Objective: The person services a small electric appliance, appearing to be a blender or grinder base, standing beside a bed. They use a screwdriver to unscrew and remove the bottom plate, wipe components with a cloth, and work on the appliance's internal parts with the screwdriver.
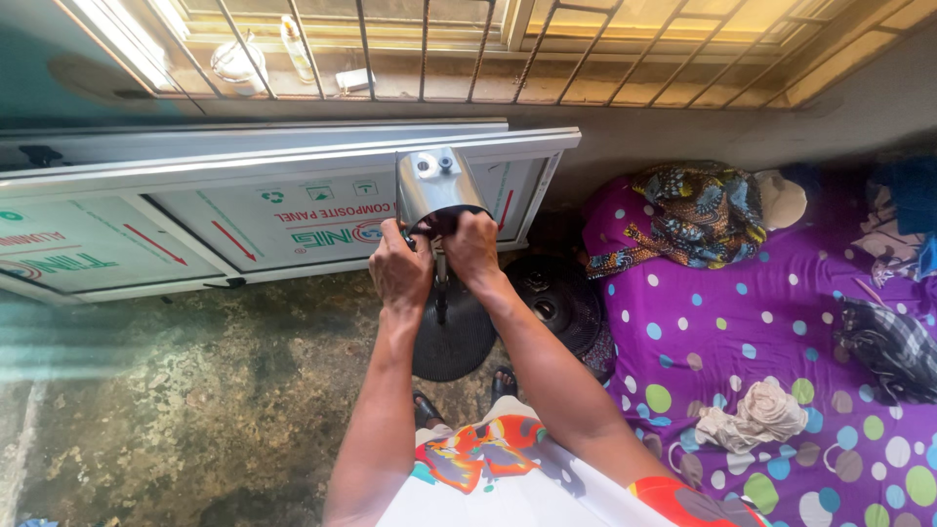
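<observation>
Hands [434, 256] around smooth metal housing [434, 185]

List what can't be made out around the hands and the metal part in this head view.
- Lower edge of silver metal housing: covered by left hand and right hand.
- Black part between the hands: mostly hidden by fingers.
- Round black base: partly behind the forearms.
- Feet in sandals: mostly hidden by patterned clothing.
- Items on window ledge: behind bars, too small.
</observation>
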### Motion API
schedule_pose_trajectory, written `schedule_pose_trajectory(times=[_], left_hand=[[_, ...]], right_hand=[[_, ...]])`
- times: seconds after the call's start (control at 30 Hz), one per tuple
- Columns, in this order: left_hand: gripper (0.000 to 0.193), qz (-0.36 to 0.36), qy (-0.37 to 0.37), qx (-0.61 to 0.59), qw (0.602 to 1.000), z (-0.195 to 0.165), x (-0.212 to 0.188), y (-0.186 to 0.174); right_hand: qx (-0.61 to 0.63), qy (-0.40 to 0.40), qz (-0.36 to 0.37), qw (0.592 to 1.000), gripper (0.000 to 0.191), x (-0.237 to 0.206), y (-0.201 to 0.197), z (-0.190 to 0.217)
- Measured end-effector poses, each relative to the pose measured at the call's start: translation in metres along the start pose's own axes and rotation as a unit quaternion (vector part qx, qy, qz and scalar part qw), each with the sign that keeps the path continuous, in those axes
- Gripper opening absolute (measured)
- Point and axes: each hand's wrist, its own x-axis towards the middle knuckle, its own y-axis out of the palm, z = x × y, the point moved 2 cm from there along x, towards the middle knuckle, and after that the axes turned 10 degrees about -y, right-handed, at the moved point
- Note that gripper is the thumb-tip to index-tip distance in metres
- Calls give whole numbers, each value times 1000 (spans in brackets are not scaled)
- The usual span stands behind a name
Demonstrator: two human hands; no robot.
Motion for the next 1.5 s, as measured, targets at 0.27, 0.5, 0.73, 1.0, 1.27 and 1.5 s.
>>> schedule_pose_trajectory(times=[0.27,0.5,0.73,1.0,1.27,1.5], left_hand=[[24,-4,-31,2,1000,-6,-2,6],[26,-8,-53,-7,999,-6,4,3],[23,-6,-26,-7,1000,-14,0,3],[23,16,-29,-11,999,-11,0,3],[25,3,-6,-11,1000,-11,-4,4],[21,0,3,-11,1000,-10,-4,0]], right_hand=[[147,-64,-43,986,18,-24,-26,6],[94,-269,39,958,30,-17,-76,21],[-60,-224,-3,973,33,-30,-80,34],[-119,-200,86,969,24,-19,-82,25],[155,-34,-119,980,17,-47,-76,26],[452,230,-147,849,14,-81,-17,-6]])
